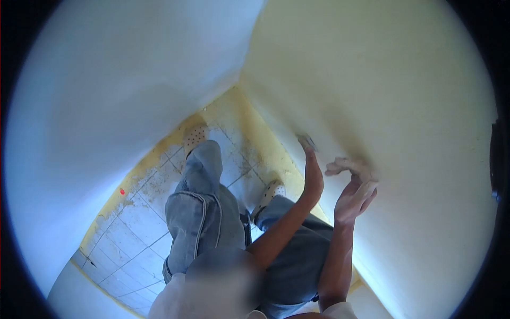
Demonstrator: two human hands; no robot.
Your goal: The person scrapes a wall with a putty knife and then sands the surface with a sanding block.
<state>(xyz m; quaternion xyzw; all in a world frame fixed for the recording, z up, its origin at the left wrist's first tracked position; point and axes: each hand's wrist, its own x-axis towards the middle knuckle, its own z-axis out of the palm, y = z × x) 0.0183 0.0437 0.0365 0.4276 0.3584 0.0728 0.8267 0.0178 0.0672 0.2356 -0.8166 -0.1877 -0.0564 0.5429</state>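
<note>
My left hand [312, 171] reaches up beside the cream wall [425, 106], its fingers stretched out and their pale tips close to the wall surface. To the right of it, my right hand [353, 199] is raised at the same wall with its fingers bent and spread apart, whitish and partly blurred. I make out no object in either hand. Both hands cast soft shadows on the wall.
A pale bluish wall [133, 69] meets the cream one at a corner. Below lies a dusty tiled floor [139, 218] with yellow edges and a small red spot [122, 192]. Jeans-clad legs [204, 207] and dotted shoes [196, 135] stand there.
</note>
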